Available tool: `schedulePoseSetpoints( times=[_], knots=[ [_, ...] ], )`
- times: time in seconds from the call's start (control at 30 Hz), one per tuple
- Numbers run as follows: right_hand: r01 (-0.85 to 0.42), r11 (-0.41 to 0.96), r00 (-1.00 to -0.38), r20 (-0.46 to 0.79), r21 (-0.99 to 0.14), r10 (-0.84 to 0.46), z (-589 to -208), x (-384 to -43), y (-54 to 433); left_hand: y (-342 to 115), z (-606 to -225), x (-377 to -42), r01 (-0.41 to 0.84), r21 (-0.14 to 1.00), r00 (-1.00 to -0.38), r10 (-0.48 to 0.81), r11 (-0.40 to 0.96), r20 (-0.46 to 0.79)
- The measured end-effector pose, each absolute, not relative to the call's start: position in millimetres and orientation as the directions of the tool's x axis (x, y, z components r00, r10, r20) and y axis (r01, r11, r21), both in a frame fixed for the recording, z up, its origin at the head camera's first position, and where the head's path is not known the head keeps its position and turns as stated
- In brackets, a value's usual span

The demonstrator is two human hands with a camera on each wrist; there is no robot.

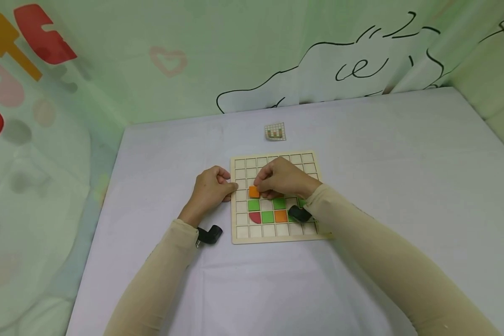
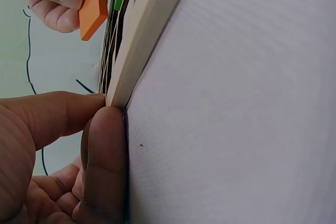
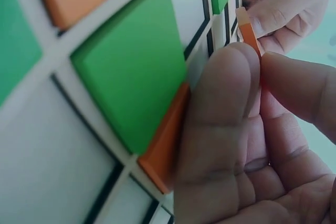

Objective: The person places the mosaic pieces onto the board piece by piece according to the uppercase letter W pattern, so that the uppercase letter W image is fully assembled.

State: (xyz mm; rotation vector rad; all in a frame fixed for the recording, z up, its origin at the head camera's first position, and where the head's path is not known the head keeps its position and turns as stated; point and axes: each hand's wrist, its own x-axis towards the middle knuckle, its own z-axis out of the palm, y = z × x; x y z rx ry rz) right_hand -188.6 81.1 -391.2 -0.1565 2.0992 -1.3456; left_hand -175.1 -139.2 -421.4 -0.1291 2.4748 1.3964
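A wooden grid board [image 1: 277,241] lies flat on the table. My left hand [image 1: 210,189] pinches its left edge between thumb and finger, seen close up in the left wrist view. With thumb and fingertips, my right hand [image 1: 283,177] pinches an orange square tile [image 1: 254,192], tilted just above the board in the left wrist view. Below it sit a green tile [image 1: 254,205] and a red rounded tile [image 1: 255,217], with another orange tile [image 1: 281,216] farther right. A second orange piece [image 3: 165,140] shows beside the right fingers; whether they hold it, I cannot tell. The right forearm hides some cells.
A small card with a printed grid pattern [image 1: 275,132] lies beyond the board. White cloth [image 1: 151,149] covers the table, and a patterned curtain [image 1: 185,88] hangs behind it. Each wrist wears a black camera [image 1: 210,234].
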Motion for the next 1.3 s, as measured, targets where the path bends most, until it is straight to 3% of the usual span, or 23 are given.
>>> schedulePoseSetpoints(
  times=[1.3],
  knots=[
    [0.137, 0.556, -0.813, -0.414, -0.819, -0.409, -395.2, -188.4, 77.2, -139.1, -421.6, -174.6, -0.211, 0.829, -0.956, 0.069, 0.518, -0.287]
  ],
)
